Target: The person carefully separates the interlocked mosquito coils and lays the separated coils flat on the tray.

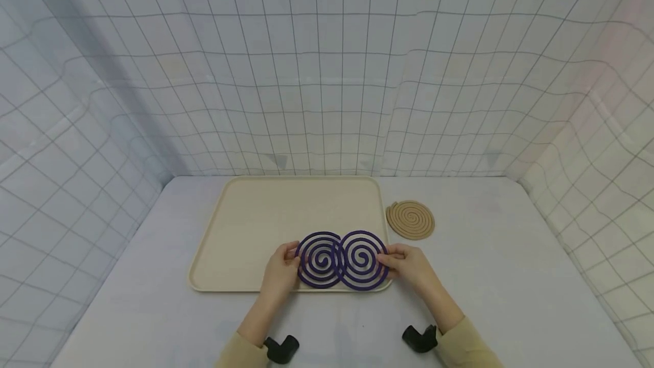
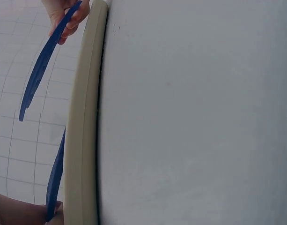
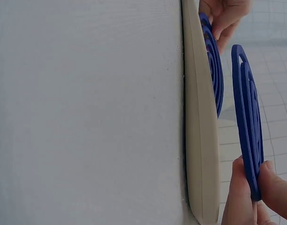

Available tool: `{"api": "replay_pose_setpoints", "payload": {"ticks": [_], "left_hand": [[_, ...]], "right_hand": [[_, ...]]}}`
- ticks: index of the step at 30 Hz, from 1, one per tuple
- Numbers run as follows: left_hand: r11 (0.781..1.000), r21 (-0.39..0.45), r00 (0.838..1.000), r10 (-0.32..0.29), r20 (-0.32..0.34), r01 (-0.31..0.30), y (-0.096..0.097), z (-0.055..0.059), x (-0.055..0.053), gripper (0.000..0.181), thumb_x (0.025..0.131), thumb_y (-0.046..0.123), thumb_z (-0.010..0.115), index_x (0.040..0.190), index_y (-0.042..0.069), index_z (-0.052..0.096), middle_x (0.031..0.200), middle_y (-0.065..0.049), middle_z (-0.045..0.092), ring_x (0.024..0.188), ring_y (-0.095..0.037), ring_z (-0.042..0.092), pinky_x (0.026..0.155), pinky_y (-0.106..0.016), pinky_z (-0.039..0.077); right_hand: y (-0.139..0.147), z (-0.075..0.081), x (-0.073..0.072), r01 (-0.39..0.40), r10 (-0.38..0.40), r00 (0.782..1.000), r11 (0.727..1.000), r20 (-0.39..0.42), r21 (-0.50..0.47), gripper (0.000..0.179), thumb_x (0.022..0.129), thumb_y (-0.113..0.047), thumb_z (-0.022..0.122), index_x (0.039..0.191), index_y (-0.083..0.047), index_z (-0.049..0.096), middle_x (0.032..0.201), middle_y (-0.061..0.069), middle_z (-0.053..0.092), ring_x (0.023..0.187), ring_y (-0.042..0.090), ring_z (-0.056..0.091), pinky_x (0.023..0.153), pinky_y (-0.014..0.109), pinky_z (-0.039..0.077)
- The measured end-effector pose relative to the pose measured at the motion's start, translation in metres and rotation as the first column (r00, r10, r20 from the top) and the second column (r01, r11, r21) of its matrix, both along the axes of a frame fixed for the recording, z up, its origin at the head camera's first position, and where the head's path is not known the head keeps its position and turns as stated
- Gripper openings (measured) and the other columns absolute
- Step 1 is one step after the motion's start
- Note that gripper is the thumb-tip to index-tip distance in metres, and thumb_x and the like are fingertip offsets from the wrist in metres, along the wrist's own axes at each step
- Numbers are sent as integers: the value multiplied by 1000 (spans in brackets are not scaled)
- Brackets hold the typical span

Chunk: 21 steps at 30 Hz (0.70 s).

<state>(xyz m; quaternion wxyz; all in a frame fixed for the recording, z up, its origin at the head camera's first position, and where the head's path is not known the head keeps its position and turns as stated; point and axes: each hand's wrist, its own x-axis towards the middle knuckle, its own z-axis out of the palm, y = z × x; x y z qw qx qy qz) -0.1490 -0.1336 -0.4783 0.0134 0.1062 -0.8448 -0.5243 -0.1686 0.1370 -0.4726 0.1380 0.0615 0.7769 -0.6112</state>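
As the head view records it, cream rectangular tray: rounded corners, raised rim, flat on the white table; landmark for all places below.
Left violet-blue openwork spiral coil: over the tray's near right part; material uncertain.
Left hand: pinches that coil by its left edge.
Right violet-blue openwork spiral coil: over the tray's near right corner, its rings crossing the other's.
Right hand: pinches this second coil by its right edge; outer-edge holds probably keep the open rings unobstructed.
Tan tightly wound spiral coil: on the table just beside the tray's right rim, held by neither hand; rim contact cannot be told.
Left wrist view, right coil: nearly edge-on, tilted, clear of the tray's rim.
Left wrist view, left coil: partly hidden behind the tray's wall.
Right wrist view, right hand: thumb and fingers clamp the coil, raised off the tray.
Right wrist view, coil spacing: pieces apart beyond the tray's wall; the head-view overlap is likely sightline only.
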Motion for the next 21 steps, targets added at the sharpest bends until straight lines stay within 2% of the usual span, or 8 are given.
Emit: {"api": "replay_pose_setpoints", "payload": {"ticks": [4,10,16,21], "left_hand": [[994,-103,999,32,-1,-32,-7,0,-2,36,89,-2,59,125,-4,58,101,-21,70,87,-26,69,71,-33,54],[963,-267,999,44,-19,-47,-20,3,-3,32,84,0,66,116,-4,61,97,-19,73,90,-33,69,77,-45,53],[940,-341,999,25,-20,-31,-31,6,-3,22,81,-3,68,102,-7,64,90,-18,66,83,-29,63,76,-43,51],[922,-387,1000,21,-14,-25,-36,9,-2,20,79,-3,68,98,-6,62,85,-15,61,79,-27,58,71,-41,47]], "right_hand": [[1,0,-1,6,-6,1000,1000,9,10,23,89,-10,71,103,7,67,89,11,76,66,9,67,65,23,56],[2,-1,-3,17,-16,1000,1000,22,-13,23,89,-9,71,103,9,66,87,10,75,66,9,67,63,22,57],[3,1,-5,19,-20,999,1000,28,16,23,89,-11,72,102,7,67,82,5,73,65,9,65,62,22,55],[3,0,-6,16,-17,999,1000,39,26,23,90,-13,71,102,6,67,82,4,73,66,9,65,62,22,55]]}}
